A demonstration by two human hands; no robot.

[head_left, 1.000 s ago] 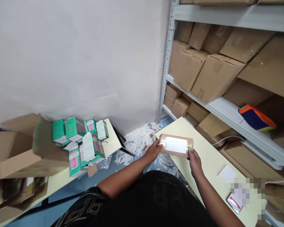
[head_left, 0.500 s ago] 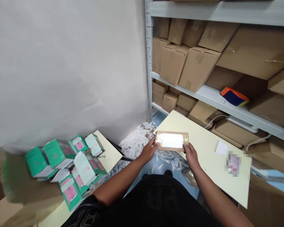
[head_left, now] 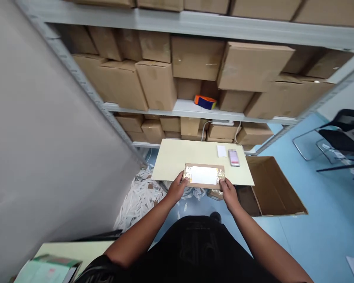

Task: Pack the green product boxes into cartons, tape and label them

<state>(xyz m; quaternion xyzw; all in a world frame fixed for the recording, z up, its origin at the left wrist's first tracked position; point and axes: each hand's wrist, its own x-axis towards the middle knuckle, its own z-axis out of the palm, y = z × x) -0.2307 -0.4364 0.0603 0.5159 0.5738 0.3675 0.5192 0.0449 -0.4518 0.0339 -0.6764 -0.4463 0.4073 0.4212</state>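
Observation:
Between my two hands is a small cardboard box (head_left: pixel 205 183) with a white label and shiny clear tape at both ends. My left hand (head_left: pixel 177 188) grips its left end, thumb on top. The right end is pinched by my right hand (head_left: pixel 228 191), again with the thumb on the upper face. The box is held level, over the near edge of a cream table (head_left: pixel 177 153). On that table, beyond the box, lie a white piece of paper (head_left: pixel 221 151) and a phone-like object (head_left: pixel 233 157) whose surface is pixelated.
Metal shelving (head_left: pixel 165 114) stacked with cardboard boxes stands behind the table. An orange and blue roll-like object (head_left: pixel 205 102) rests on a shelf. A large open carton (head_left: pixel 279 188) is at right, a black chair (head_left: pixel 345 129) beyond. Paper scraps (head_left: pixel 138 200) cover the floor at left; green packages (head_left: pixel 48 269) lie lower left.
My view has turned to the right, from the pile of green packages towards the shelving and table. The box, still in both hands, is now in front of the table.

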